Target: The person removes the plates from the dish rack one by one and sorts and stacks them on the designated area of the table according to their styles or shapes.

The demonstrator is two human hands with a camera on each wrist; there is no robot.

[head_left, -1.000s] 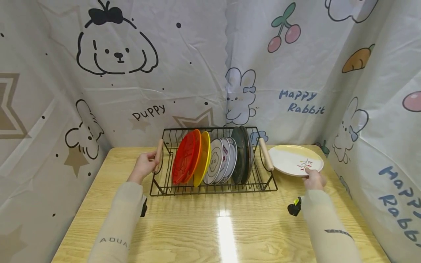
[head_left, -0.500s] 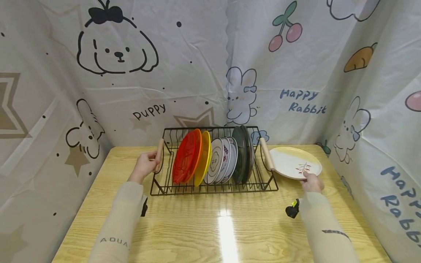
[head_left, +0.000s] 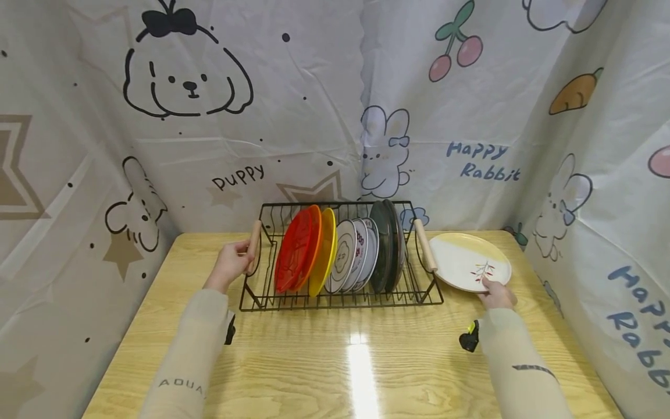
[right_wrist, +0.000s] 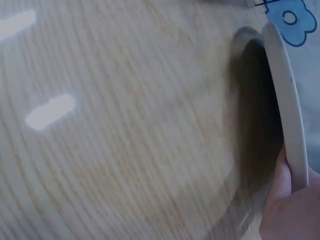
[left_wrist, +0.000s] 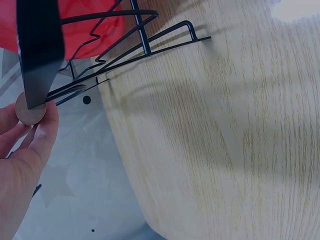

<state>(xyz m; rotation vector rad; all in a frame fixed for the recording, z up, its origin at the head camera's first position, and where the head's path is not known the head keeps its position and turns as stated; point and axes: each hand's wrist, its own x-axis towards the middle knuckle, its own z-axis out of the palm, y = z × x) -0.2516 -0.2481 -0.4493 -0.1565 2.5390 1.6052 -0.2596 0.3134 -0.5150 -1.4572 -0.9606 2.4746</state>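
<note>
A black wire dish rack (head_left: pixel 335 306) stands on the wooden table, plates upright in it. My left hand (head_left: pixel 230 265) holds its left wooden handle (head_left: pixel 253 247); in the left wrist view the fingers (left_wrist: pixel 42 135) curl round the handle's end (left_wrist: pixel 30 109). To the right of the rack, my right hand (head_left: pixel 498 295) pinches the near rim of a white oval plate (head_left: pixel 460 263) with a pale yellow band and a red twig pattern, thumb on top. The right wrist view shows this plate (right_wrist: pixel 289 100) edge-on, a dark shadow on the table beneath it.
From left to right the rack bears a red plate (head_left: pixel 294 253), an orange one, a yellow plate (head_left: pixel 327 256), several small white plates (head_left: pixel 342 256) and dark green plates (head_left: pixel 381 247). The right wooden handle (head_left: pixel 425 244) is beside the oval plate. Printed cloth (head_left: pixel 314 116) encloses the table (head_left: pixel 293 361).
My right hand has come slightly toward me and to the left, bringing the oval plate with it. The left hand and the rack stay where they were.
</note>
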